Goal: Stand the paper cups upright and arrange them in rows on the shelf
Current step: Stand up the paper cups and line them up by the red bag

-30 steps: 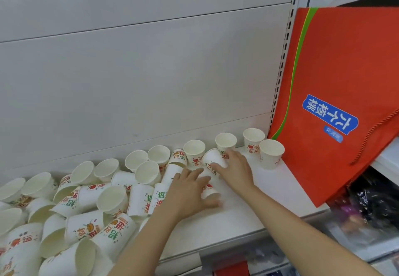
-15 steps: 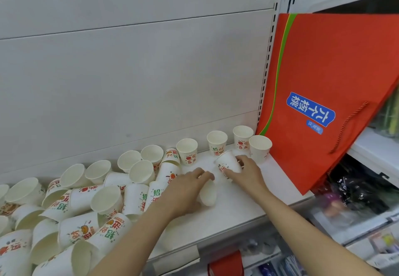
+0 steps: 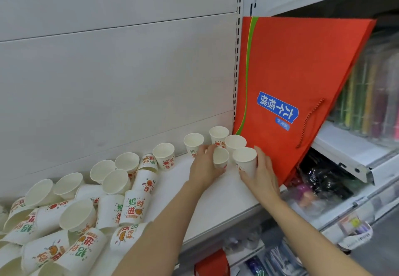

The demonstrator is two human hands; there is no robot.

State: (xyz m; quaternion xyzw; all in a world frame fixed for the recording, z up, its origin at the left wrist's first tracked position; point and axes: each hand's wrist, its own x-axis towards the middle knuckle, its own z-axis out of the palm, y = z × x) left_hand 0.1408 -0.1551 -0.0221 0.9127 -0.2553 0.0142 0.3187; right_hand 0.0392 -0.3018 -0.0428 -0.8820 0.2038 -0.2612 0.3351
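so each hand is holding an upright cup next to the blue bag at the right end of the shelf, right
Not quite: the bag is red-orange, with only a blue label, as the head view shows. The left hand and right hand each hold an upright cup beside it.

Paper cups (image 3: pixel 164 156): matt white, printed. Shelf (image 3: pixel 216 200): smooth painted metal. Red bag (image 3: pixel 291 77): matt, cloth-like.

hands (image 3: pixel 205 164) - 2; red bag (image 3: pixel 291 70) - 1; paper cups (image 3: pixel 133 207) - roughly 30

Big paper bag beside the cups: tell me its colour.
Red paper bag, green stripe, blue label; head view.
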